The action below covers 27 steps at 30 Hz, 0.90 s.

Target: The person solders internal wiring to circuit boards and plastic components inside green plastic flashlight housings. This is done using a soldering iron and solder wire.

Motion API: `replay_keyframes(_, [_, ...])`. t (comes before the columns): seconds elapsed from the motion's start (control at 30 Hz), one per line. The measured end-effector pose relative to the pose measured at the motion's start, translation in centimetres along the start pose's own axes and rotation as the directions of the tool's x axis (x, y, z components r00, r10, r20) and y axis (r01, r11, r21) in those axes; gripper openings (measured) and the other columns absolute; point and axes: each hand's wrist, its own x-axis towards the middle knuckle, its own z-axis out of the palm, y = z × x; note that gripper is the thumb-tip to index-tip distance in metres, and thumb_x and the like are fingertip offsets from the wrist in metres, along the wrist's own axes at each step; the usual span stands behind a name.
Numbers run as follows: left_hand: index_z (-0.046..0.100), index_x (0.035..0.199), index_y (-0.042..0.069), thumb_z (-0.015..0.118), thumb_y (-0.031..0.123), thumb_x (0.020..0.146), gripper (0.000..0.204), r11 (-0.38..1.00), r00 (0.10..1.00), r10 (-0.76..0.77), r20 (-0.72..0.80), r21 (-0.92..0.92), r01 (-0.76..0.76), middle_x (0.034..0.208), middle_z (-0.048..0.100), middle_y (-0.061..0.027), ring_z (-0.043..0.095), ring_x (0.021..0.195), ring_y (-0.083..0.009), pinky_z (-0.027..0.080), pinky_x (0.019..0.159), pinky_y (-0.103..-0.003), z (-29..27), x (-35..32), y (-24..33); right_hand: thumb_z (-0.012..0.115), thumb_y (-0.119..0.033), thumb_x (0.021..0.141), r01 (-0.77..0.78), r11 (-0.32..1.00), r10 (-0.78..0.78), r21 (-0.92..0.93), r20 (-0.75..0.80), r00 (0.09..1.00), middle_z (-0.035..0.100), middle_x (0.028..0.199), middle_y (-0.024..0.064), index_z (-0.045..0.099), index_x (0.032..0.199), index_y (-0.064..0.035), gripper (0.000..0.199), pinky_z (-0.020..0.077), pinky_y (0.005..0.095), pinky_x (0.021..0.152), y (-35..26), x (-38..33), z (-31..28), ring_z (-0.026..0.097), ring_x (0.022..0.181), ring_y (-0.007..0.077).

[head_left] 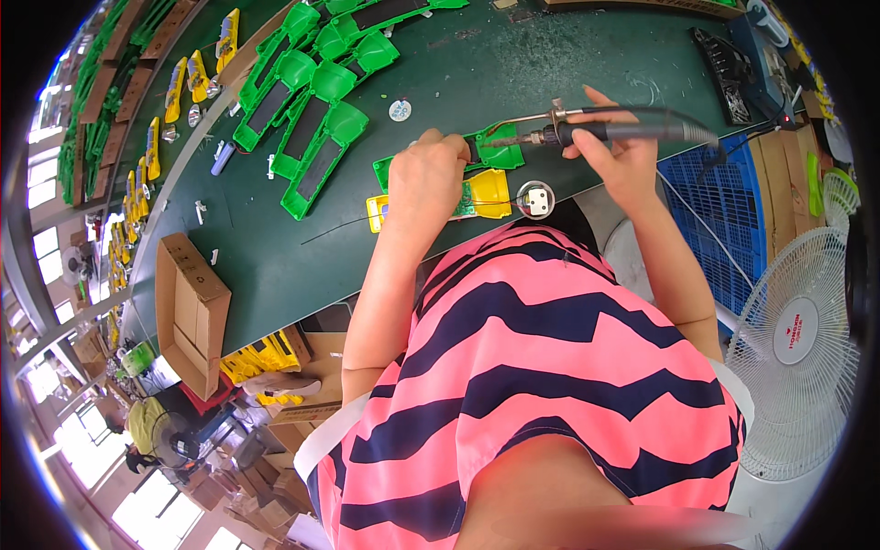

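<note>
My right hand [626, 170] grips a soldering iron [642, 128] with a thin metal tube along its upper side. Its tip points left, over a green plastic housing [510, 158] lying on the bench. My left hand [423, 179] is closed over the left part of that housing, and its fingertips hide whatever they pinch. Just nearer to me lies a yellow plastic housing [492, 194] with a green circuit board in it, partly under my left wrist. A round clear lamp piece [536, 200] sits at its right end, and a thin dark wire [339, 231] runs out to the left.
Several green housings [321, 137] are heaped at the back left. A round white sticker [400, 110] lies beside them on the green bench [550, 55]. An open cardboard box [192, 312] stands at the left edge. Right are a blue pallet [715, 211] and a fan [793, 339].
</note>
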Motion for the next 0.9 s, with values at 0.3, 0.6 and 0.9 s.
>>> replay_keyframes(0.3, [0.064,0.073,0.009,0.056,0.010,0.072,0.008,0.996,1.000,0.012,-0.021,0.089,-0.010,0.069,0.055,-0.0102,0.057,0.063,-0.0287,0.045,0.058,-0.038,0.5,0.0,0.1,0.063,-0.009,0.076,-0.221,0.974,0.203,0.045,0.249,0.947,0.059,0.073,0.0054,0.061,0.087,0.0019,0.015,0.0462,0.0233,0.056,0.3,3.5,0.1,0.058,0.060,0.0103])
replay_keyframes(0.6, [0.064,0.073,0.008,0.056,0.010,0.072,0.009,0.994,1.000,-0.002,-0.006,0.111,0.002,0.069,0.055,-0.0102,0.057,0.063,-0.0290,0.045,0.058,-0.038,0.4,0.0,0.1,0.062,-0.012,0.077,-0.149,0.985,0.168,-0.082,0.317,0.933,0.058,0.056,0.0015,0.061,0.089,-0.0025,0.016,0.0259,0.0357,0.102,1.1,3.7,0.9,0.058,0.065,0.0089])
replay_keyframes(0.9, [0.064,0.072,0.008,0.055,0.010,0.071,0.009,0.994,1.000,-0.011,-0.003,0.109,0.012,0.070,0.056,-0.0101,0.057,0.064,-0.0289,0.045,0.059,-0.038,0.5,0.1,0.0,0.063,-0.010,0.076,-0.303,0.949,0.262,0.087,0.319,0.911,0.060,0.074,0.0050,0.061,0.087,0.0011,0.016,0.0464,0.0237,0.058,1.5,3.8,0.9,0.058,0.061,0.0109])
